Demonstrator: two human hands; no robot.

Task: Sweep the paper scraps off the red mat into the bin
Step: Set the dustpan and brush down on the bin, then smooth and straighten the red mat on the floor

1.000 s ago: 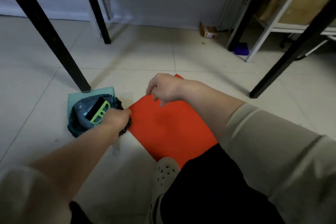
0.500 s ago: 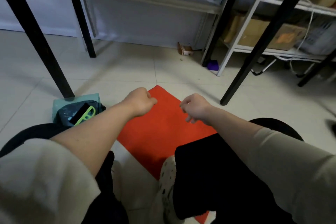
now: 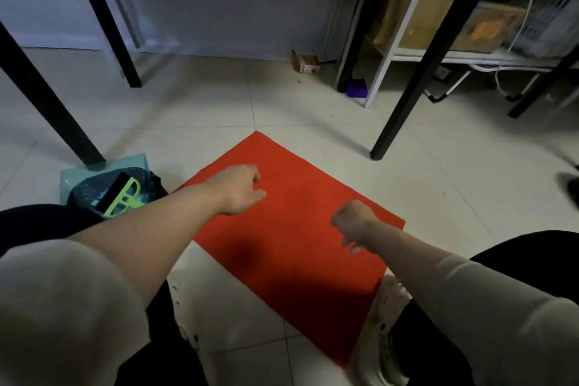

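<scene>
1. The red mat (image 3: 297, 276) lies flat on the tiled floor (image 3: 219, 110), one corner pointing away from the person.
2. The teal bin (image 3: 131, 161), lined with a black bag (image 3: 80, 196), stands just beside the mat's left edge and against a black table leg (image 3: 53, 110). A green-framed brush (image 3: 123, 197) rests tilted inside it.
3. The left hand (image 3: 239, 189) hovers over the mat's left part with its fingers curled in and nothing visible in them. A second ago it was at the bin's rim.
4. The right hand (image 3: 354, 222) hangs over the mat's right side as a fist, fingers tucked under, holding nothing that can be seen. Half a second ago it was just beside the left hand; now the two are well apart, and the right one sits nearer the person.
5. A white perforated shoe (image 3: 385, 338) touches the mat's near right edge.
6. Whether paper scraps lie in the bag cannot be told.
</scene>
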